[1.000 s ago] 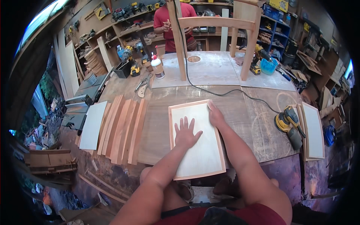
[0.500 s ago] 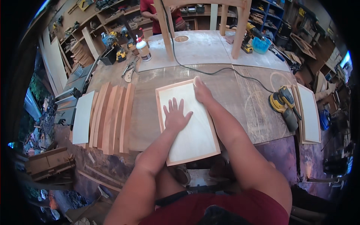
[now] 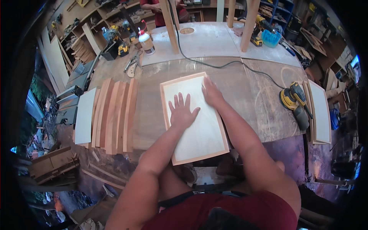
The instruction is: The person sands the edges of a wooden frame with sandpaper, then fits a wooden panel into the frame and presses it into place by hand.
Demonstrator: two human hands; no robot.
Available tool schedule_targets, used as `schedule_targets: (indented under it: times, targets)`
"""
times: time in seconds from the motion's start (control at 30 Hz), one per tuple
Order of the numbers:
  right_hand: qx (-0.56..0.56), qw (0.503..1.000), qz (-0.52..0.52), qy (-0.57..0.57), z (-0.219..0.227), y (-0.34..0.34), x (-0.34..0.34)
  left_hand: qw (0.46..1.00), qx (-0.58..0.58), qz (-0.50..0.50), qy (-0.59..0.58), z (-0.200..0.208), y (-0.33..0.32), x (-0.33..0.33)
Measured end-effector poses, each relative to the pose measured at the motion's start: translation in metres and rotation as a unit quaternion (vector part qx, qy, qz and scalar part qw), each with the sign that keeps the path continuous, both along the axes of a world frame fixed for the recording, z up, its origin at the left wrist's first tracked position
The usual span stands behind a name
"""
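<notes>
A shallow rectangular wooden panel [image 3: 203, 134], pale board inside a reddish-brown wood frame, lies slightly tilted on the workbench, its near end jutting past the front edge. My left hand [image 3: 183, 116] presses flat on the pale board, fingers spread. At the far right corner, my right hand [image 3: 213, 93] rests along the frame's right rim with its fingers close together and curled over the edge. Whether something small is under those fingers is hidden.
Left of the panel stand several wooden strips [image 3: 111, 119] beside a pale board [image 3: 85, 117]. A yellow-black sander [image 3: 288, 99] and framed panels [image 3: 321, 113] are at right. A black cable [image 3: 214, 66] crosses the bench. Farther back are a glue bottle [image 3: 146, 43], wooden legs [image 3: 249, 27] and a person [image 3: 155, 11].
My right hand has slid from the far corner slightly toward me along the right rim. My left hand stays spread on the board. The whole view has shifted a little.
</notes>
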State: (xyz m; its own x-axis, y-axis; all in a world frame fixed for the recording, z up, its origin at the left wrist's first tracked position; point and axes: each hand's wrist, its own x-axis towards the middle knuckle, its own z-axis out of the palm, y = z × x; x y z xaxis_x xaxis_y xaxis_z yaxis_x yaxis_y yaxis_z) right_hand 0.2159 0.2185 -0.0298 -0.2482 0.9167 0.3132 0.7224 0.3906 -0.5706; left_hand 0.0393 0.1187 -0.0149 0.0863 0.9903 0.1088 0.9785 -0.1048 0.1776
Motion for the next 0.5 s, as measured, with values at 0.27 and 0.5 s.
schedule_targets:
  times: [0.27,0.5]
  targets:
    - [-0.059,0.998,-0.019,-0.015,-0.007,-0.014,0.005,1.0,0.02,0.005,-0.015,0.007,-0.003,-0.002]
    - [-0.084,0.996,0.033,-0.019,-0.001,-0.183,0.053,1.0,-0.029,0.004,0.002,0.008,-0.003,-0.003]
